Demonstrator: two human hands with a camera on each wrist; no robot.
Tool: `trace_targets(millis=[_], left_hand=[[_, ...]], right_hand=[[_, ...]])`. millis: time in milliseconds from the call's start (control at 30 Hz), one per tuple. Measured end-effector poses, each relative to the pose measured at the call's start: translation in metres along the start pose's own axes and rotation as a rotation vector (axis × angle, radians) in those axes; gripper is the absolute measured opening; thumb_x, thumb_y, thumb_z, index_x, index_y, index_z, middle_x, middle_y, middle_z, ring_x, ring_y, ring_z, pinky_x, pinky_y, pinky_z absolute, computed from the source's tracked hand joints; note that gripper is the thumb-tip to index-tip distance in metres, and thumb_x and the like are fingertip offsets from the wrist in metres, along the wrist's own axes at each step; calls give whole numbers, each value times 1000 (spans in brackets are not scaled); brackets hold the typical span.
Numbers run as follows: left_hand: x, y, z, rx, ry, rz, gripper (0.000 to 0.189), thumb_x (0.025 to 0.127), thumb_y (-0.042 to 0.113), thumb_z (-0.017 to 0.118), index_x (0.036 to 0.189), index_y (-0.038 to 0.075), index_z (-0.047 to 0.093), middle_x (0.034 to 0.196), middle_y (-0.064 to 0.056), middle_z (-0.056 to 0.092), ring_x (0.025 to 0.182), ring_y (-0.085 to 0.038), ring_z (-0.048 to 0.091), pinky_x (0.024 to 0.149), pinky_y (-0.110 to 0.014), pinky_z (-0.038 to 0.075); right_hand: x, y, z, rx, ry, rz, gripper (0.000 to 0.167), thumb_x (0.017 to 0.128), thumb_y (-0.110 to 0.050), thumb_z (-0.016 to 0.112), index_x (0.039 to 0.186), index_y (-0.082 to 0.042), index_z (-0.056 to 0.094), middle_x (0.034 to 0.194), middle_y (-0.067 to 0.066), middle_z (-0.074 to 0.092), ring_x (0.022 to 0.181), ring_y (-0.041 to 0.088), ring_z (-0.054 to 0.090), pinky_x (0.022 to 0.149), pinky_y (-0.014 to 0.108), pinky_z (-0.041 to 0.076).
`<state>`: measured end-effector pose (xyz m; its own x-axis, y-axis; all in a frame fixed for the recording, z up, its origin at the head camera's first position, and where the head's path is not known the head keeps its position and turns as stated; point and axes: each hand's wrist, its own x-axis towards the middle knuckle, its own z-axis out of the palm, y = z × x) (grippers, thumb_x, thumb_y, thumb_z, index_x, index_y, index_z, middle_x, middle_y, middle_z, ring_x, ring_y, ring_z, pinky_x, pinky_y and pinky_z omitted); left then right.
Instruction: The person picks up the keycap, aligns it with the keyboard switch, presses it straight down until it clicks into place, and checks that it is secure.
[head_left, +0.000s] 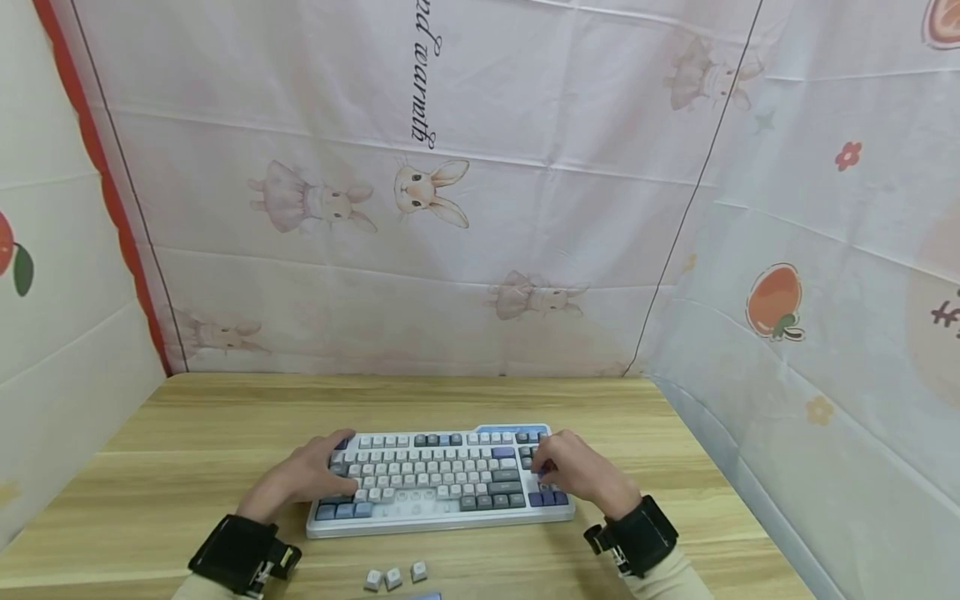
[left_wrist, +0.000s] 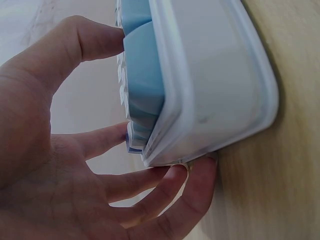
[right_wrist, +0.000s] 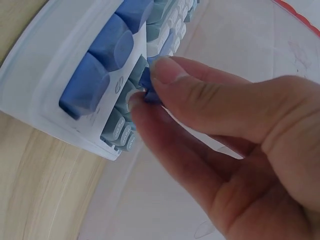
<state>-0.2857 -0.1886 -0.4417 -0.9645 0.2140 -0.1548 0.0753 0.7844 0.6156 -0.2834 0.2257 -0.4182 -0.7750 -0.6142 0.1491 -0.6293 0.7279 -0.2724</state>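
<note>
A white keyboard with white, grey and blue keycaps lies on the wooden table. Its left end is gripped by my left hand, thumb on the keys and fingers against the side edge, as the left wrist view shows. Over the right-hand key cluster, my right hand pinches a small dark blue keycap between thumb and fingertip. That keycap is partly hidden by the fingers. Part of the keyboard's lower rows is bare of caps, showing pale switch positions.
Three loose white keycaps lie on the table in front of the keyboard. A blue object is cut off by the bottom of the head view. Printed cloth hangs behind and at both sides.
</note>
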Motion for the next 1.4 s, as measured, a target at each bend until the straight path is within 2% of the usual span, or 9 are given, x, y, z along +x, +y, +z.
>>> trace_targets(millis=[300, 667, 1167, 1400], left_hand=[[0, 0, 0, 8, 1, -17, 91, 82, 27, 81, 157, 3, 35, 154, -37, 37, 138, -55, 42, 106, -68, 41], [-2, 1, 0, 16, 6, -8, 92, 82, 27, 81, 157, 2, 35, 154, -38, 37, 138, -56, 42, 107, -69, 41], [-1, 2, 0, 7, 8, -13, 92, 82, 26, 82, 157, 2, 35, 154, -38, 37, 139, -55, 42, 107, -69, 41], [0, 2, 0, 6, 2, -21, 92, 82, 26, 82, 157, 2, 35, 155, -38, 37, 139, -55, 41, 108, -70, 39]], right_hand=[[-1, -1, 0, -6, -8, 37, 14, 76, 3, 86, 87, -4, 83, 89, 6, 79, 75, 11, 70, 66, 20, 56], [0, -1, 2, 13, -34, 48, 12, 78, 4, 84, 88, -3, 82, 90, 7, 78, 76, 9, 66, 65, 20, 55], [0, -2, 4, -36, -55, 60, 13, 81, 5, 81, 91, -4, 83, 94, 7, 80, 85, 13, 70, 71, 25, 59], [1, -3, 3, -33, -67, 66, 14, 81, 6, 80, 91, -4, 83, 94, 7, 79, 86, 15, 72, 70, 23, 59]])
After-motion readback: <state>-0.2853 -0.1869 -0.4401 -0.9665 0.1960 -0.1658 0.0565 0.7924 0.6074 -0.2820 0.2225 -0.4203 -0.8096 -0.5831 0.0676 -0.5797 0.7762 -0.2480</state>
